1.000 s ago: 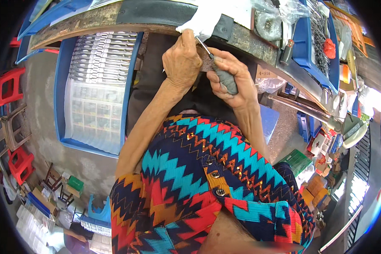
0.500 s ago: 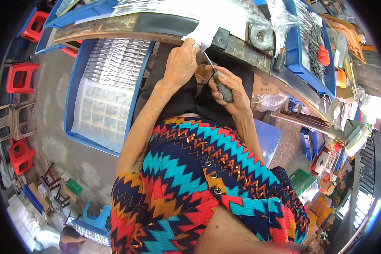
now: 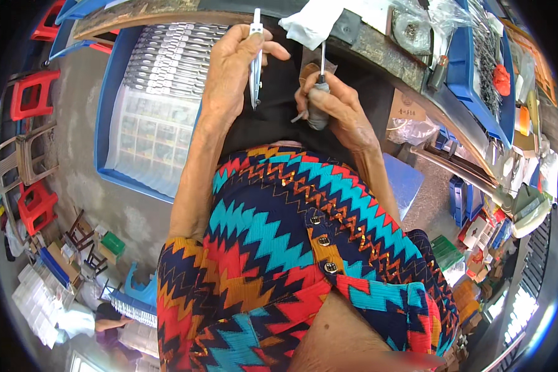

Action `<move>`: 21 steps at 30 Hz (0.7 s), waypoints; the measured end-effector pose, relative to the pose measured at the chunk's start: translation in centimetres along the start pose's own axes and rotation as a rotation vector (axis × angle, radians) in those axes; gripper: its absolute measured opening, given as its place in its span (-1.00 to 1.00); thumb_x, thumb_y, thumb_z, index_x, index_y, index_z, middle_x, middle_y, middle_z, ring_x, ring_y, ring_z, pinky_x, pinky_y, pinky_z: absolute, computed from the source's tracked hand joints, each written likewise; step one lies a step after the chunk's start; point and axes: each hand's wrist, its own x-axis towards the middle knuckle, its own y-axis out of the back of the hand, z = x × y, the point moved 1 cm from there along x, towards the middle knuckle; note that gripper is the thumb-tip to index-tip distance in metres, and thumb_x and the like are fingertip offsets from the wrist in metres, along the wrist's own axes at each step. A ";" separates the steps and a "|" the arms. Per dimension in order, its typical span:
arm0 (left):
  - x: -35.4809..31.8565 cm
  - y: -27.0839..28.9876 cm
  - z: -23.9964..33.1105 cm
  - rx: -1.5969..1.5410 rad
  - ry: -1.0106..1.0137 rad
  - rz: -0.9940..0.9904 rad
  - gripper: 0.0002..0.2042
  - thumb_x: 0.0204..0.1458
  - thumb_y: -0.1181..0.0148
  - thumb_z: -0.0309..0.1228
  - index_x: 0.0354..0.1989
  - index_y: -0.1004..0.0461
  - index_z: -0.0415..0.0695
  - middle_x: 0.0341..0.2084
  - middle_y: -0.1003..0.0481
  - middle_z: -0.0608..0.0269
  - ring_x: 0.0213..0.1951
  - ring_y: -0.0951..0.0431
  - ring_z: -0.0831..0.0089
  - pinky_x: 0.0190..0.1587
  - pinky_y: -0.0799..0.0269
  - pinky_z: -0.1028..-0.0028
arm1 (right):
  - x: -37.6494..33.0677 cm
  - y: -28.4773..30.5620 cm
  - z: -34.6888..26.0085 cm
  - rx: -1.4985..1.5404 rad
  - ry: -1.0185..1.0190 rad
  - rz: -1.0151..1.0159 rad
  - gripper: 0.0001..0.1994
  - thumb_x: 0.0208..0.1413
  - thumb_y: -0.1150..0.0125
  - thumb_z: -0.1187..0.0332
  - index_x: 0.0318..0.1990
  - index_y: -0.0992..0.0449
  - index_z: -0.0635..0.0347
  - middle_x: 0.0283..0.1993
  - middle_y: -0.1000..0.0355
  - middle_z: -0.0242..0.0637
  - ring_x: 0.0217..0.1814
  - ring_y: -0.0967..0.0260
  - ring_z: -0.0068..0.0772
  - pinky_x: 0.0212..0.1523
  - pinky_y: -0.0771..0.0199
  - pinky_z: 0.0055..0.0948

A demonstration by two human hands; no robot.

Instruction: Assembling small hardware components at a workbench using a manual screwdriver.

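Note:
My left hand grips a silver drawing compass with a white top knob. It is held nearly upright just off the bench edge, legs close together and points down. My right hand is wrapped around the dark grey handle of a screwdriver, its thin shaft pointing up toward the bench. Between the hands, a crumpled white cloth hangs over the bench edge beside a small black block. The screwdriver's tip reaches the cloth's lower edge; whether it touches cannot be made out.
The wooden workbench curves across the front. At left a blue tray holds rows of compasses. At right lie another screwdriver and a blue bin of metal parts. Red stools stand far left; a person is at lower left.
My left hand has left the cloth and moved down and left, and the compass now shows clearly in it. My right hand has shifted slightly, turning the screwdriver more upright.

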 end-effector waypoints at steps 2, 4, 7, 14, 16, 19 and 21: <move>-0.4 0.2 0.0 -0.072 -0.046 0.026 -0.83 0.10 0.09 -0.38 -0.32 -0.35 -0.24 -0.51 -0.53 0.14 -0.51 -0.27 0.68 -0.43 -0.21 0.66 | 0.6 -0.6 0.0 -0.298 0.029 -0.020 -0.83 0.08 -0.06 0.29 -0.35 -0.35 0.21 -0.49 -0.31 -0.42 -0.45 -0.22 -0.66 -0.41 -0.23 -0.67; -0.7 0.2 -0.2 -0.108 -0.038 0.025 -0.83 0.10 0.10 -0.40 -0.32 -0.34 -0.26 -0.50 -0.53 0.11 -0.49 -0.26 0.68 -0.41 -0.20 0.67 | 1.0 -1.1 0.4 -0.315 0.012 0.013 -0.86 0.04 -0.10 0.33 -0.38 -0.36 0.20 -0.51 -0.30 -0.46 -0.48 -0.21 -0.70 -0.46 -0.22 -0.67; -0.9 0.2 -1.3 -0.190 0.032 -0.024 -0.82 0.10 0.01 -0.35 -0.26 -0.36 -0.22 -0.39 -0.52 0.06 -0.51 -0.24 0.70 -0.38 -0.25 0.70 | 1.3 -1.7 0.6 -0.389 0.055 0.097 -0.89 -0.04 -0.17 0.40 -0.41 -0.37 0.19 -0.55 -0.29 -0.50 -0.58 -0.18 -0.74 -0.60 -0.17 -0.71; -0.8 -1.4 -2.8 -0.183 0.053 0.005 -0.82 0.08 -0.02 -0.39 -0.24 -0.35 -0.24 -0.46 -0.44 0.27 -0.46 -0.35 0.65 -0.35 -0.30 0.66 | 1.2 -1.3 1.1 -0.426 0.090 0.194 -0.88 -0.10 -0.20 0.43 -0.43 -0.38 0.19 -0.55 -0.31 -0.51 -0.57 -0.19 -0.77 -0.61 -0.17 -0.71; -1.0 -1.6 -2.8 -0.178 0.070 -0.017 -0.81 0.07 -0.03 -0.38 -0.22 -0.35 -0.24 -0.46 -0.43 0.30 -0.44 -0.38 0.64 -0.35 -0.33 0.64 | 1.2 -1.4 0.9 -0.396 0.025 0.224 -0.88 -0.13 -0.21 0.45 -0.45 -0.37 0.20 -0.55 -0.31 -0.51 -0.57 -0.18 -0.76 -0.58 -0.20 -0.70; -1.1 -1.9 -3.0 -0.214 0.081 0.033 -0.85 0.07 -0.03 -0.42 -0.31 -0.34 -0.26 -0.51 -0.49 0.22 -0.51 -0.35 0.65 -0.43 -0.27 0.63 | 1.4 -1.1 1.3 -0.460 0.104 0.235 -0.87 -0.17 -0.21 0.47 -0.47 -0.37 0.21 -0.55 -0.31 -0.50 -0.54 -0.19 -0.75 -0.54 -0.23 -0.68; -1.2 -1.7 -3.2 -0.195 0.126 0.034 -0.85 0.06 -0.04 -0.42 -0.29 -0.34 -0.27 -0.51 -0.49 0.22 -0.54 -0.40 0.64 -0.49 -0.30 0.63 | 1.4 -1.3 1.1 -0.481 0.059 0.240 -0.88 -0.19 -0.21 0.49 -0.47 -0.37 0.22 -0.55 -0.30 -0.49 -0.53 -0.19 -0.74 -0.53 -0.23 -0.68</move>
